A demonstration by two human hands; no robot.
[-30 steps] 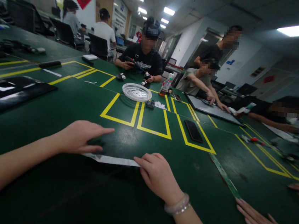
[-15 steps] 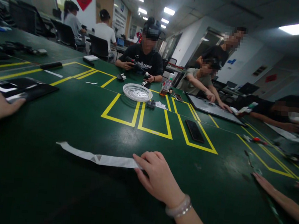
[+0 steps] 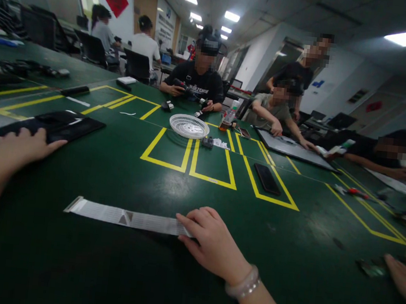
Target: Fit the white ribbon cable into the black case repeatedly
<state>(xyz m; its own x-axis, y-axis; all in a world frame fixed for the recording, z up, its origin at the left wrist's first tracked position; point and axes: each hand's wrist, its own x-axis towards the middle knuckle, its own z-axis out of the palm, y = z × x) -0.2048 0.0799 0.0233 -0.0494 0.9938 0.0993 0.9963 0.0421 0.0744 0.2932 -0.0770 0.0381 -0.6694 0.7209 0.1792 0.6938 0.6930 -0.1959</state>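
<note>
My right hand [image 3: 211, 242] pinches the right end of a flat white ribbon cable [image 3: 102, 212] between thumb and fingers. The cable stretches left just over the green table, with a dark triangular mark near its middle and a connector strip at its far left end. My left hand [image 3: 25, 148] rests on the near edge of a flat black pouch-like thing [image 3: 71, 128] at the left. Its thumb is spread to the right, and the fingertips are partly hidden against the black surface.
A white plastic basket [image 3: 189, 126], a drink bottle [image 3: 228, 118] and a black phone [image 3: 267, 179] are on the taped table. At the right edge, another person's hand [image 3: 402, 279] is beside a green, board-like piece [image 3: 372, 269]. Co-workers sit across the table.
My left hand and the black thing have shifted right. The ribbon cable has turned flatter and straighter, its connector end now facing up more. The other person's hand and green piece have moved right.
</note>
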